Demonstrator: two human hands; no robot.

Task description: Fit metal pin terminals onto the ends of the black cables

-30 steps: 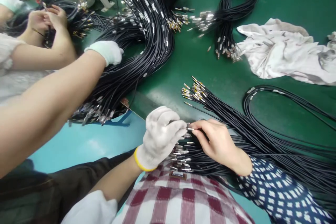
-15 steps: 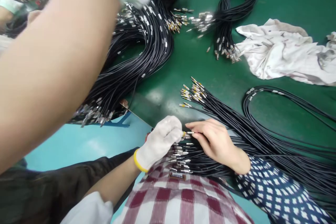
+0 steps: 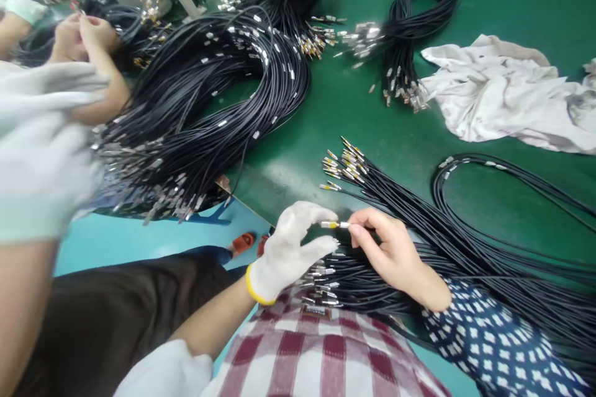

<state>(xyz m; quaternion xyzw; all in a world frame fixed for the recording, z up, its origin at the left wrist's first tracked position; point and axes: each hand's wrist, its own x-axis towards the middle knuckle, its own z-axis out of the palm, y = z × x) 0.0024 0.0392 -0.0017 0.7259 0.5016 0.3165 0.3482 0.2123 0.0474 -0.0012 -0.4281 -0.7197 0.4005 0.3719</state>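
On my feed, right hand (image 3: 395, 255) pinches a cable connector (image 3: 331, 224) by its rear end, near the edge of the desk (image 3: 354, 105). I see gloved left hand (image 3: 285, 255), fingers parted around its tip; contact unclear.

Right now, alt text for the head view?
A bare right hand pinches a black cable's metal plug, with a gloved left hand beside it, thumb and fingers parted. Bundles of black cables and a crumpled white cloth lie on a green table; co-workers' hands show at left.
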